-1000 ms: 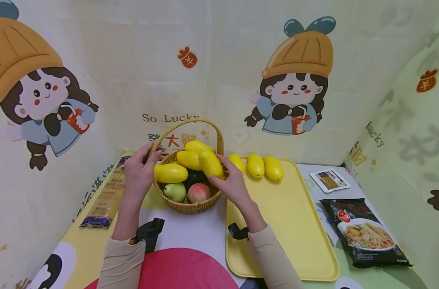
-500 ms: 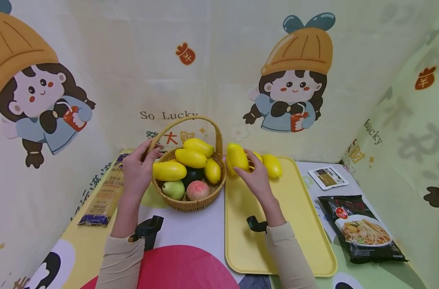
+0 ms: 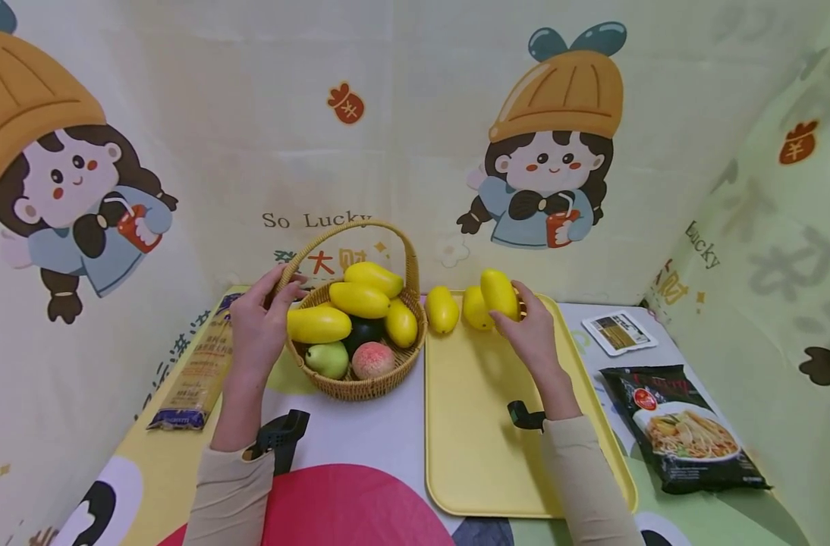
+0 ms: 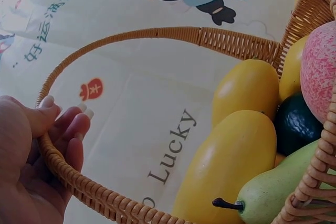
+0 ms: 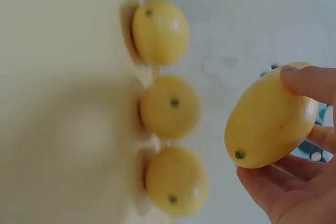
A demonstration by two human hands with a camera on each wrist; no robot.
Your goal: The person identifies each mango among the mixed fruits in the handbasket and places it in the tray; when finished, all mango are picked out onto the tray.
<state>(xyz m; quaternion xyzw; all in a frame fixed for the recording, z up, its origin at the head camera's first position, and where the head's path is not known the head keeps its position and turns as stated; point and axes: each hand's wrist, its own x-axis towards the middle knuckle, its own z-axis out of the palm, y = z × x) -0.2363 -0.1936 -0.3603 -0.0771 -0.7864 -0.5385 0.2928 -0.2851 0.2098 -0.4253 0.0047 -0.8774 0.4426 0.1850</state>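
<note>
Yellow fruit (image 3: pixel 499 294) held above tray (image 3: pixel 476 425)
Right hand (image 3: pixel 534 334): fingers pinch yellow fruit. Left hand (image 3: pixel 259 326): fingers curled round basket handle (image 4: pixel 157 32).

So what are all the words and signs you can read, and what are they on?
"So Lucky": back cloth
"大财": back cloth, after a character partly behind the basket handle
"Lucky": right cloth
"财": right cloth
"好运": cloth in the left wrist view, followed by unclear characters
"¥": printed red pouches
Too small or blurred to read: print on the black packet, white pack and long packet.
</note>
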